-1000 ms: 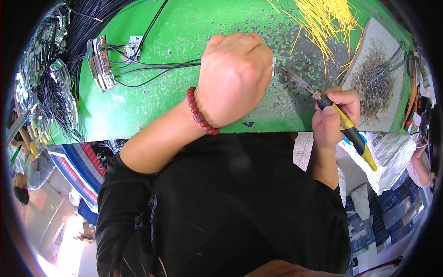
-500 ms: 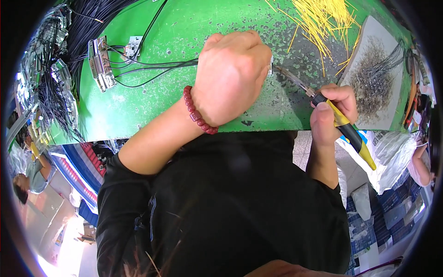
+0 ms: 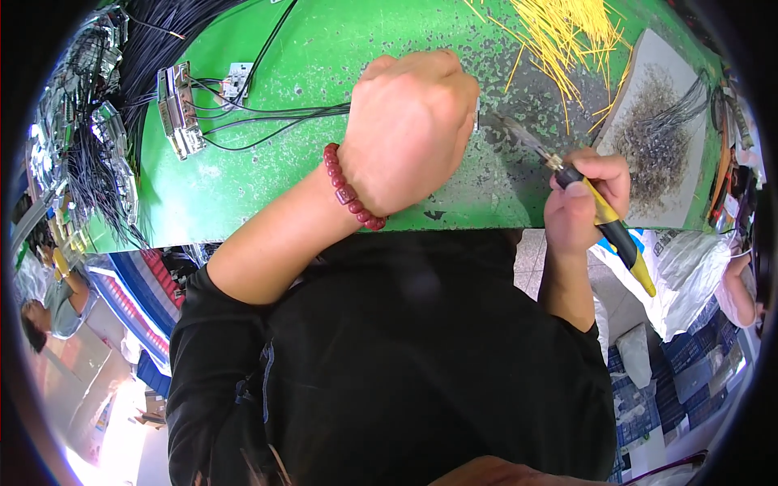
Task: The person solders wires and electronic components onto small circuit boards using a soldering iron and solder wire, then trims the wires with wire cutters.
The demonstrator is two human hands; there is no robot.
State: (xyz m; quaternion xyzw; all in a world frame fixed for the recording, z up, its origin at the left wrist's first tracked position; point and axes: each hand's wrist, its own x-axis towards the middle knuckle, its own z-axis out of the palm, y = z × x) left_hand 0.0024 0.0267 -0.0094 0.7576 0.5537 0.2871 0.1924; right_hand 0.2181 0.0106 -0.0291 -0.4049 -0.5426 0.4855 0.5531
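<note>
My left hand (image 3: 415, 134), with a red bead bracelet (image 3: 346, 194) at its wrist, is curled closed over the green bench, knuckles up. Thin black wires (image 3: 284, 112) run into it from the left. A pale sliver of a small part (image 3: 476, 115) shows past its right side; the fingertips and most of that part are hidden. In my right hand (image 3: 587, 194) is a yellow-and-black soldering iron (image 3: 622, 243), gripped like a pen. Its metal tip points up and left, a short gap from the part. The wires' other ends meet a silvery metal housing (image 3: 178, 112) beside a small white circuit board (image 3: 237, 83).
Loose yellow wires (image 3: 567, 32) are heaped at the far right. Near them a grey board (image 3: 648, 61) carries dark debris and fine wires. Black wire bundles (image 3: 174, 28) and metal-ended harnesses (image 3: 113, 154) crowd the left. Other people appear at both picture edges.
The soldering iron's tip has drawn back slightly to the right, away from the part at my left hand. My left hand has shifted only a little.
</note>
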